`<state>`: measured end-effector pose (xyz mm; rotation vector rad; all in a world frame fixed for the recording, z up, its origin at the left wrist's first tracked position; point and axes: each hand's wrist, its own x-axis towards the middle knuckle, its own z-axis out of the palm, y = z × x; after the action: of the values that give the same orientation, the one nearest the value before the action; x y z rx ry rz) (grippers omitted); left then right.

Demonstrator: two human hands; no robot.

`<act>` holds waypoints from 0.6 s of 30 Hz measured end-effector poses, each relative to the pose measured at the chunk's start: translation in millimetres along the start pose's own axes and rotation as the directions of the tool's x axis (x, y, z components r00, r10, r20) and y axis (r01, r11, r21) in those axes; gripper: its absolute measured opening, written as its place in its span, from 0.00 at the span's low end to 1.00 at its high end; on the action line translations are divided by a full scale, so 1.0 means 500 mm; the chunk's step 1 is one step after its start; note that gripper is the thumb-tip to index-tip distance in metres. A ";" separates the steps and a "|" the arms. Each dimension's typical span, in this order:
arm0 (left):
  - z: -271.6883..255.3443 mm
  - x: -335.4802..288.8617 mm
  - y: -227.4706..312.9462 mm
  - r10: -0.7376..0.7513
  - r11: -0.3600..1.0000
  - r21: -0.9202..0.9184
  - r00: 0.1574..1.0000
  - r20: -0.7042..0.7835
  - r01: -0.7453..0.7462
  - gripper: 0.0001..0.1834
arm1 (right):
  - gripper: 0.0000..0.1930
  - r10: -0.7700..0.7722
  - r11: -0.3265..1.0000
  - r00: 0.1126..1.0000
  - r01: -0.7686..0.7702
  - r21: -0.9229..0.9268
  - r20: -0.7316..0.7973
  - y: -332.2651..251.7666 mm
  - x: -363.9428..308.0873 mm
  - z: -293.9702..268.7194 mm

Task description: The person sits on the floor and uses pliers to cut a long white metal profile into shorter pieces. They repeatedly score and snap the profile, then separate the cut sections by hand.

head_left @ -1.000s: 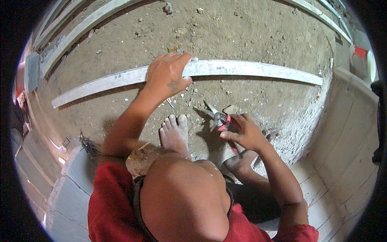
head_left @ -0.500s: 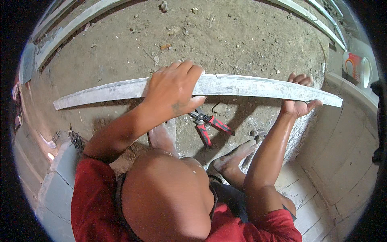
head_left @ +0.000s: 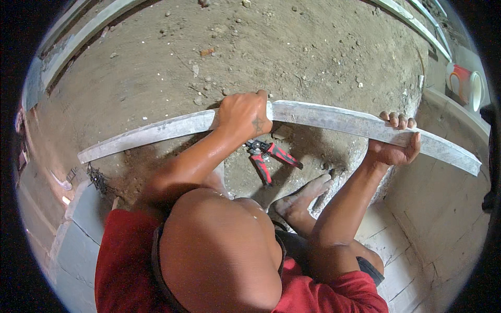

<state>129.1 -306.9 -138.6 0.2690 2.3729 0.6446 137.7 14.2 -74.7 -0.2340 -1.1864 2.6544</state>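
A long, whitish metal strip (head_left: 323,117), seemingly a folded channel, spans the view from left to right above the dirt. Near its middle, my left hand (head_left: 242,115) is closed around it in a fist. The strip's line breaks beside that hand, and both ends slope down toward me. My right hand (head_left: 394,141) grips the right part, with fingers over the far edge and thumb on the near side. On the ground below my left hand lie red-and-black-handled snips (head_left: 266,156), their handles spread and jaws partly hidden by the hand.
Loose dirt and small stones cover the ground (head_left: 313,52). Pale bars (head_left: 88,36) lie at the far left and far right. A red-and-white bucket (head_left: 464,86) stands by the right ledge. Dark wire pieces or nails (head_left: 98,180) are heaped at left. My bare foot (head_left: 302,198) rests near the snips.
My left hand has moved right along the strip and closed into a fist. The right hand has wrapped round it. The strip has shifted right and its ends now slope more toward me.
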 end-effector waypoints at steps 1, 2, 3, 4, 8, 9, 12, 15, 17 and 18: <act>0.004 -0.002 0.003 -0.009 1.000 -0.025 1.000 0.002 0.009 0.19 | 0.14 0.005 1.000 0.999 -0.004 -0.027 0.043 -0.009 0.004 0.008; 0.004 -0.006 0.005 0.022 0.999 -0.032 0.999 -0.027 -0.023 0.20 | 0.14 0.010 0.999 0.999 -0.009 -0.034 0.045 -0.017 0.007 0.015; -0.001 -0.012 0.003 0.063 0.997 -0.037 0.996 -0.061 -0.065 0.21 | 0.14 0.016 0.999 0.999 -0.015 -0.039 0.042 -0.025 0.010 0.020; -0.011 -0.020 0.000 0.096 0.994 -0.044 0.992 -0.078 -0.099 0.23 | 0.14 0.023 0.999 0.999 -0.022 -0.032 0.027 -0.033 0.014 0.026; -0.068 -0.046 -0.027 0.022 1.000 -0.005 0.993 0.116 -0.021 0.30 | 0.14 0.010 0.999 0.999 -0.007 -0.051 0.052 -0.063 0.028 0.057; -0.079 -0.045 -0.025 0.025 1.000 -0.005 0.990 0.138 -0.024 0.30 | 0.14 -0.002 0.994 0.998 0.008 -0.111 0.057 -0.071 0.033 0.070; -0.121 -0.034 -0.001 0.042 0.999 0.000 0.992 0.120 -0.042 0.29 | 0.16 -0.032 0.989 0.991 0.050 -0.138 0.133 -0.111 0.058 0.133; -0.193 -0.016 0.053 0.071 0.997 0.011 0.997 -0.023 -0.071 0.28 | 0.17 -0.085 0.953 0.942 0.172 -0.248 0.324 -0.190 0.121 0.233; -0.268 0.002 0.102 0.092 0.995 0.056 0.985 -0.144 -0.084 0.29 | 0.24 -0.147 0.892 0.912 0.290 -0.347 0.383 -0.259 0.166 0.306; -0.310 0.010 0.128 0.099 0.990 0.115 0.970 -0.220 -0.075 0.33 | 0.26 -0.243 0.824 0.897 0.392 -0.410 0.369 -0.294 0.191 0.339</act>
<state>27.0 -309.0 -5.4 0.3654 2.6307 0.6184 26.5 14.1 142.3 0.2915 -1.7905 2.1143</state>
